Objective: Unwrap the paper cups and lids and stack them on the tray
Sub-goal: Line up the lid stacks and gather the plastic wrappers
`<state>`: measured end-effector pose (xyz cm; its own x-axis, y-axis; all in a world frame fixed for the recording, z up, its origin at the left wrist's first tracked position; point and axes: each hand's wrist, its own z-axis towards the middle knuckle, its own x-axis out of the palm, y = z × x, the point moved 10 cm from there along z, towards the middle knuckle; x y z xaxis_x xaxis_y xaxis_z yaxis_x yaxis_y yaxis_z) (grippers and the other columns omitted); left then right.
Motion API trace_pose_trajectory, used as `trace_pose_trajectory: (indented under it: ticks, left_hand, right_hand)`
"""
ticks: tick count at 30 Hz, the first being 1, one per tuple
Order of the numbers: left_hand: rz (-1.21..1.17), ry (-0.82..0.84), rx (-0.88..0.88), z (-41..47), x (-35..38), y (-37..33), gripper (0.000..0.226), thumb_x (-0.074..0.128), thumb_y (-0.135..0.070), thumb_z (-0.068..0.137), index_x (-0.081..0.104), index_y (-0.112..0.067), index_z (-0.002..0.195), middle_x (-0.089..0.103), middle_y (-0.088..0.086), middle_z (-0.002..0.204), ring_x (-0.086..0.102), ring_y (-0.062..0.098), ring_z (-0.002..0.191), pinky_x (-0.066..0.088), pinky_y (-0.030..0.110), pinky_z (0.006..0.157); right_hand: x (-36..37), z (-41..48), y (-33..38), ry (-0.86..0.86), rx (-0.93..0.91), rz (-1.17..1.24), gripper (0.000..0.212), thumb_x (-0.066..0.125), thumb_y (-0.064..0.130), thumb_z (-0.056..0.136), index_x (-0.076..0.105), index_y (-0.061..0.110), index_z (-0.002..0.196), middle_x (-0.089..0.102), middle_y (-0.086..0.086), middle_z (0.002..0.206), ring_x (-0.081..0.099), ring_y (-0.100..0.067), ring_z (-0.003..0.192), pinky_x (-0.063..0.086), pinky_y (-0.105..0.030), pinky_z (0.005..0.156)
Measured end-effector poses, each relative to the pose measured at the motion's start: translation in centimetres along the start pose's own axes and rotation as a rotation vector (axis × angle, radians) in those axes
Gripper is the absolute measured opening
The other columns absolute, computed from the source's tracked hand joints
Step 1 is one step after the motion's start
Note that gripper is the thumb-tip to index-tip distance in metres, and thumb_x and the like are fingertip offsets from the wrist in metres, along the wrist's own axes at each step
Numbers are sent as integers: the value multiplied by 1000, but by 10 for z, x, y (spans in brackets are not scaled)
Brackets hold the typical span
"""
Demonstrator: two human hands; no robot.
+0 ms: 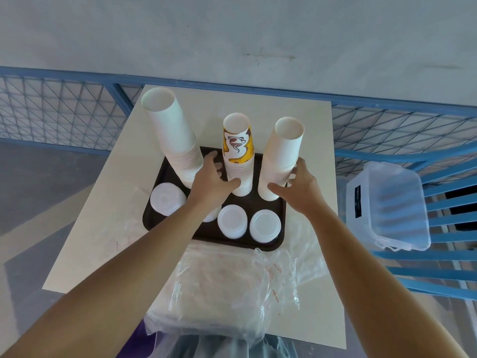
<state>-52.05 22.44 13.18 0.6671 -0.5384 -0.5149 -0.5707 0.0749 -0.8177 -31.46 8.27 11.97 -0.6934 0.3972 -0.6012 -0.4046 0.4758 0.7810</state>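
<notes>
Loose plastic wrappers (pixel 219 288) bottom centre; on the tray (pixel 273 245) mid-frame, left hand (pixel 211 180) wraps the printed-cup stack (pixel 238 140), right hand (pixel 302 187) wraps the right white cup stack (pixel 284 148); risk: bumping the leaning left stack (pixel 170 130) topples it onto the lids (pixel 232 222).

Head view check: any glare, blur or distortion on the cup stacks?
Head view: soft even light, no glare on the tray; wide-angle distortion splays the left cup stack outward; middle cup stack, right cup stack and lids read clearly.
</notes>
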Motion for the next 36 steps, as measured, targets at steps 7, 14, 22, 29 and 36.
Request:
trace_pose_trajectory:
  ticks: [7, 14, 22, 29, 36]
  left_hand:
    - [258, -239, 392, -107, -12, 8, 45, 81, -23, 82, 60, -15, 121, 62, -3, 117, 57, 12, 106, 49, 20, 91]
    - [552, -76, 589, -113, 35, 32, 40, 81, -22, 80, 68, -16, 118, 62, -2, 118, 59, 20, 111, 53, 35, 94]
    - [652, -8, 583, -92, 55, 44, 44, 87, -13, 74, 73, -19, 115, 64, -5, 117, 60, 21, 109, 54, 35, 83]
    - [657, -17, 587, -80, 58, 43, 42, 86, -13, 77, 72, -18, 116, 64, -4, 117, 61, 21, 108, 53, 34, 83]
    - [676, -20, 582, -71, 61, 38, 43, 87, -17, 79, 73, -17, 119, 67, 0, 120, 63, 22, 110, 55, 35, 88]
  right_hand:
    - [-12, -73, -29, -250, 17, 107, 51, 74, 18, 88, 48, 17, 132, 53, 1, 131, 58, -19, 114, 57, -40, 93]
    - [39, -120, -28, -103, -274, -136, 53, 82, 17, 78, 58, 24, 124, 42, -6, 140, 49, -29, 125, 54, -37, 89]
    - [72, -108, -49, -18, -251, -237, 54, 84, 25, 80, 56, 30, 125, 43, -5, 141, 56, -31, 113, 58, -43, 84]
    - [73, -99, -45, -46, -256, -169, 54, 82, 14, 81, 50, 27, 123, 48, -4, 133, 58, -29, 108, 57, -35, 77]
    - [73, -91, -46, -66, -273, -159, 51, 80, 12, 82, 52, 23, 123, 47, -3, 133, 55, -25, 109, 57, -31, 75]
